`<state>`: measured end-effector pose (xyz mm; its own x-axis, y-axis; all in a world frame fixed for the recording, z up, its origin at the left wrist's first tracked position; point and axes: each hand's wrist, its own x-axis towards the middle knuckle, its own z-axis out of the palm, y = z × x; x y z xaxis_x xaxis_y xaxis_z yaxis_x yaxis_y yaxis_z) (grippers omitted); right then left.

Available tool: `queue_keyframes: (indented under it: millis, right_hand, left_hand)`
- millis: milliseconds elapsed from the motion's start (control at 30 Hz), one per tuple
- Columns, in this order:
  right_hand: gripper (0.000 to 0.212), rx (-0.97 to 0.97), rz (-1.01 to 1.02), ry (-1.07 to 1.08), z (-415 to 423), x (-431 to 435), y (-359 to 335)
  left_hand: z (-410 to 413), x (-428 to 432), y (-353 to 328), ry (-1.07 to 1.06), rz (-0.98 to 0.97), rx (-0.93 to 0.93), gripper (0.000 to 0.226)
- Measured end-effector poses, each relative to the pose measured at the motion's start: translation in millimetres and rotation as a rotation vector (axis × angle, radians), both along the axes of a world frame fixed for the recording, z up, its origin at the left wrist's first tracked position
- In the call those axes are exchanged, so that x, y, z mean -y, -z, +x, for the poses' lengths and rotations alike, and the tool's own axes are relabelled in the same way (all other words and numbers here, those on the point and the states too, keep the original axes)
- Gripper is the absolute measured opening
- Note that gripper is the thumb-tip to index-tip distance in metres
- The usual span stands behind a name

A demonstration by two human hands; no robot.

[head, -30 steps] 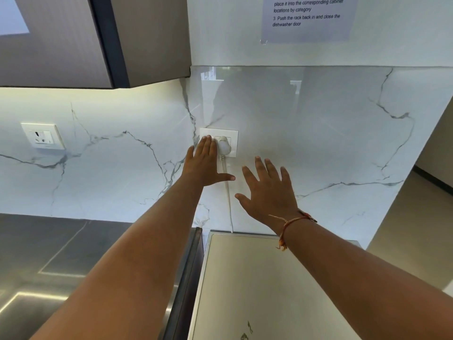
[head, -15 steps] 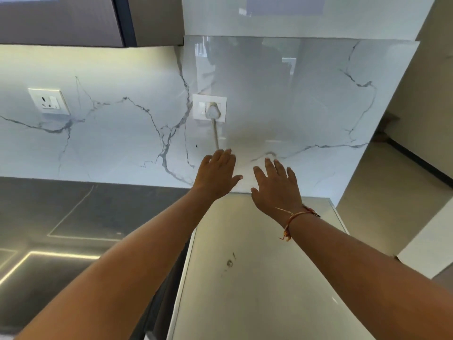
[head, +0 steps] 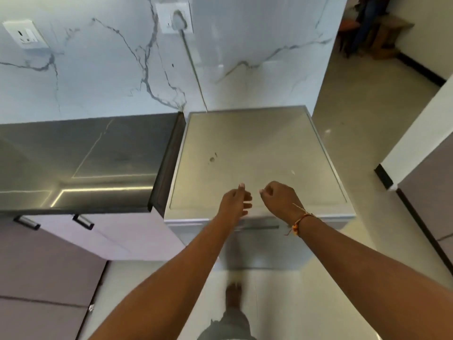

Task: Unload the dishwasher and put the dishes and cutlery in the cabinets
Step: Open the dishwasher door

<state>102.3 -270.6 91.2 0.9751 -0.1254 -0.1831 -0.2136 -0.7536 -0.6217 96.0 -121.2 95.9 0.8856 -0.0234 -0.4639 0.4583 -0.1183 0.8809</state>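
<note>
Both hands, left hand (head: 234, 201) and right hand (head: 280, 199), have dropped from the wall socket (head: 174, 18) to the dishwasher (head: 245, 143) front edge; fingers loose, apart, empty; door closed, so opening probably follows.

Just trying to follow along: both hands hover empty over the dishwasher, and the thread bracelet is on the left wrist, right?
Not quite. The head view shows the thread bracelet on the right wrist, not the left. The left hand and right hand do hover empty over the dishwasher.
</note>
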Motion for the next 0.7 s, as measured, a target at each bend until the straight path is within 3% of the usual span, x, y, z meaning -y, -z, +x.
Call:
queue_keyframes:
  millis: [100,167,300,500,700]
  right_hand:
    - [0.037,-0.164,0.182,0.091,-46.9,-0.2,43.3]
    - [0.042,-0.285,0.473,0.228,-69.7,-7.0,67.5]
    - [0.032,-0.433,1.043,0.558,-88.9,-20.0,86.6]
    - [0.061,-0.329,1.551,0.879,-70.6,-33.6,105.8]
    - [0.067,-0.191,1.817,1.036,-50.1,-45.4,114.5]
  left_hand:
    - [-51.4,4.0,34.5,-0.154,-0.206,-0.215,0.057]
    - [-75.0,0.9,52.6,-0.277,-0.331,-0.314,0.061]
    - [-89.8,-9.9,82.1,-0.437,-0.512,-0.394,0.071]
    - [-70.6,-9.9,97.6,-0.588,-0.77,-0.432,0.08]
    - [-52.4,-7.9,112.2,-0.685,-0.925,-0.453,0.081]
